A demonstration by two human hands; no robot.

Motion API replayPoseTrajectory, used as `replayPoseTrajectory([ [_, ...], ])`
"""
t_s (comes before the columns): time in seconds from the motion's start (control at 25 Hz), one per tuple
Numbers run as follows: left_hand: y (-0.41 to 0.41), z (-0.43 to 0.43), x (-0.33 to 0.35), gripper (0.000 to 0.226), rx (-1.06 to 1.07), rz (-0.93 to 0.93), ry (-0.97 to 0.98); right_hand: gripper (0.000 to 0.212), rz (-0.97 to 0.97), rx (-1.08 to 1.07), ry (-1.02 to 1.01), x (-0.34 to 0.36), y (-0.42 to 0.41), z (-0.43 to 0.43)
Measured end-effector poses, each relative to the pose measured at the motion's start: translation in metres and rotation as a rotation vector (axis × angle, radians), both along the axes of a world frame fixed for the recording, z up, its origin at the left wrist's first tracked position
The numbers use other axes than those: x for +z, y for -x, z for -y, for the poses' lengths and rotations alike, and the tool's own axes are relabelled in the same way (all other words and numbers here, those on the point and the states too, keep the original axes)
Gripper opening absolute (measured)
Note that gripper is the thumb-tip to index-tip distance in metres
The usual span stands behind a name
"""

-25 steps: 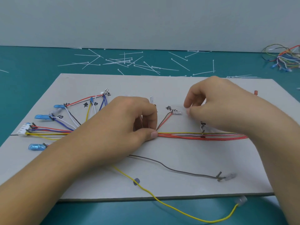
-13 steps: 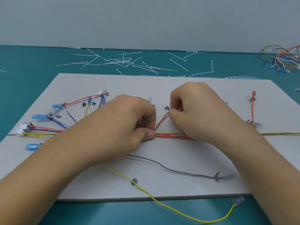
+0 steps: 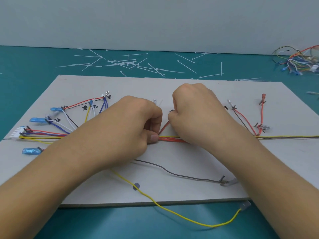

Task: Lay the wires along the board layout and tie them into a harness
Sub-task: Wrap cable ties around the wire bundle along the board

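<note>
My left hand (image 3: 134, 128) sits on the grey board (image 3: 172, 87) with its fingers curled in, and my thumb and forefinger pinch the wire bundle (image 3: 172, 139) where it runs along the board's middle line. My right hand (image 3: 198, 114) is just beside it, knuckles up and fingers curled tight. A red and brown branch wire (image 3: 164, 127) rises out of the bundle and meets these fingertips, but I cannot tell whether I grip it, since my own fingers hide the spot.

The bundle runs left to a white connector (image 3: 17, 134) near the board's left edge, and wires fan up from it to blue terminals (image 3: 37, 120). To the right it passes under my right wrist and goes on as yellow and brown strands (image 3: 290, 137) towards the right edge.

A grey wire (image 3: 181, 175) lies loose on the near part of the board, and a yellow wire (image 3: 172, 211) crosses it and hangs over the front edge onto the teal table (image 3: 25, 66). White cable ties (image 3: 127, 62) lie scattered on the table beyond the board, and a tangle of spare wires (image 3: 300, 61) sits at the far right
</note>
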State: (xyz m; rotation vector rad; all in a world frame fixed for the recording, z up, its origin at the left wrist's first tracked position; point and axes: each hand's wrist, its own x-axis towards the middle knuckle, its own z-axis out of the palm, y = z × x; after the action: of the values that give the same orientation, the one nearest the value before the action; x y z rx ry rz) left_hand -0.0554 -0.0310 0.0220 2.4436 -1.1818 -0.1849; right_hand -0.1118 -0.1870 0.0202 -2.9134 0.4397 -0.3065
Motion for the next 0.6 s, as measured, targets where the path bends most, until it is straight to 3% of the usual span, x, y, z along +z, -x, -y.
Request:
replayPoseTrajectory([
  [0.2,-0.023,-0.026,0.007,0.022,0.072,0.006,-0.046,0.035,0.000,0.101,-0.051,0.001,-0.013,-0.022],
  [0.36,-0.033,-0.043,0.007,0.014,0.086,0.019,-0.084,0.003,0.071,0.116,-0.091,0.003,-0.015,-0.024],
  [0.48,-0.030,-0.041,0.002,0.022,0.064,0.068,-0.009,0.015,0.126,0.001,-0.095,0.014,-0.003,-0.001],
  [0.6,-0.020,-0.030,0.001,0.026,0.121,0.165,0.076,0.018,-0.001,-0.094,-0.121,0.024,0.012,0.024],
])
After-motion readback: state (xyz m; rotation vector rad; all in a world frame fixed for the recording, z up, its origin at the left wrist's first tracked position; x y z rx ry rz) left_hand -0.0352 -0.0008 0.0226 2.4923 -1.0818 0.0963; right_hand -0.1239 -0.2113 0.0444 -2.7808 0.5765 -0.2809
